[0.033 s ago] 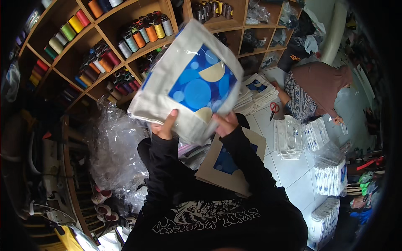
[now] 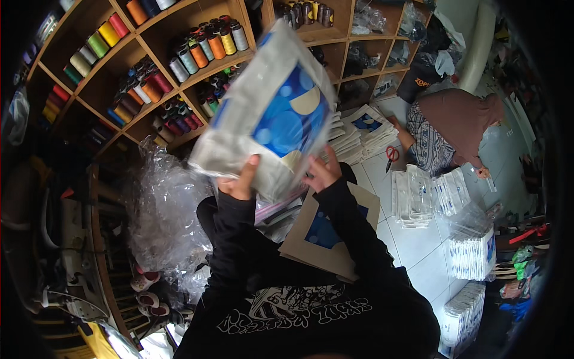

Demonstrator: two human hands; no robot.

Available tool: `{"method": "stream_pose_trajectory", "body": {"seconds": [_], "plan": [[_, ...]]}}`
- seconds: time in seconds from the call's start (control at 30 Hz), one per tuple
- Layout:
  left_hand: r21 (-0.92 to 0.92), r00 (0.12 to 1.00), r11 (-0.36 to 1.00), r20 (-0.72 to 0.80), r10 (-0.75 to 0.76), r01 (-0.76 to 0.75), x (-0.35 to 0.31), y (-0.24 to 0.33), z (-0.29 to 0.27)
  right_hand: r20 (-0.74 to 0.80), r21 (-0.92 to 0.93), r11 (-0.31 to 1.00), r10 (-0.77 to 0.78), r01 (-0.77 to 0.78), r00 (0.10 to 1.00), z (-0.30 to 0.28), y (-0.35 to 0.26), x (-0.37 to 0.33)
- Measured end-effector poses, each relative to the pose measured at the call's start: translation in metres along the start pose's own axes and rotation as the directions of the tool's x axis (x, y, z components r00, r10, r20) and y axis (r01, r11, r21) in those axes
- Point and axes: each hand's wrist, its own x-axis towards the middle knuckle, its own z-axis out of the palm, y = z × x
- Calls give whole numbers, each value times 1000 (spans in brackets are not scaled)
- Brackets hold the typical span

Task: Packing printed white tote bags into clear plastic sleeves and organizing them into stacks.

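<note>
Wrapped bag (image 2: 266, 116), white w/ blue print (image 2: 293, 122), is in mid-air, up & fwd of the lap (image 2: 272, 266), in front of the shelf (image 2: 323, 40); no worktop under it. L hand (image 2: 239, 179) has the lower-L part pinched, thumb on the front face, other fingers mostly hidden behind. R hand (image 2: 323, 172) is by the lower-R edge, fingers spread, not closed on it; can't tell if the tips touch. So bag lies fwd of both hands, L the nearer b/c it's gripping. Long axis slants, lower L to upper R, top corner pointing away, twd shelf; print faces back. Beige piece (image 2: 323, 230) lies below, partly under R sleeve (image 2: 359, 233).
</note>
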Motion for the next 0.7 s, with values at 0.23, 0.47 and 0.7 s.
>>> {"method": "stream_pose_trajectory", "body": {"seconds": [0.23,0.47,0.7], "plan": [[485,485,22,871,77,-874,-25,-10,51,388,245,957,-243,155,889,10,-2,35],[390,579,730,816,10,-562,-29,-2,26,325,55,934,-351,353,878,0,5,-2],[885,853,-14,453,259,-466,-23,-5,21,324,-185,842,-434,506,841,3,-4,-25]]}}
